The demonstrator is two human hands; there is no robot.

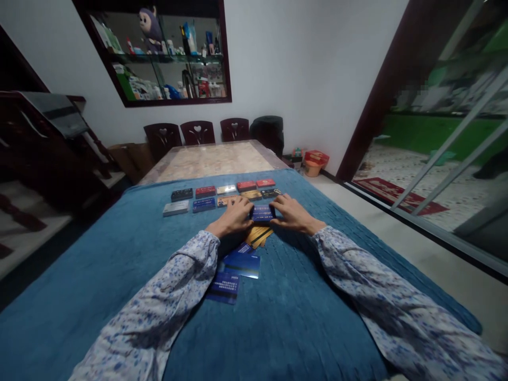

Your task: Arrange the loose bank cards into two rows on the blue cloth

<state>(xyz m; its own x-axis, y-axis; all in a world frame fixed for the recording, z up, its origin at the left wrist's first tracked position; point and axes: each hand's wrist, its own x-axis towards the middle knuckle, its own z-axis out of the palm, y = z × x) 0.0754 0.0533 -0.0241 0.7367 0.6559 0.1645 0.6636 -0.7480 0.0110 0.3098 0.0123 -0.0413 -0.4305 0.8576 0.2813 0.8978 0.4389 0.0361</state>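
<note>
A stack of dark blue cards (pixel 263 213) is between my two hands above the blue cloth. My left hand (pixel 234 217) grips its left edge with curled fingers, and my right hand (pixel 292 214) grips the right edge. Just below the stack, loose yellow cards (pixel 259 235) lie overlapping. Nearer to me are loose blue cards (pixel 242 263), with another dark blue card (pixel 223 287) partly behind my left sleeve. Beyond my hands stand card stacks in two rows, among them a white stack (pixel 176 208), a blue stack (pixel 203 204) and a red stack (pixel 246 186).
The blue cloth (pixel 119 264) covers the near part of a long marble-patterned table (pixel 214 159). Dark chairs (pixel 197 132) stand at its far end. A red and orange container (pixel 313 164) sits on the floor to the right, near a sliding glass door. A wall shelf holds bottles.
</note>
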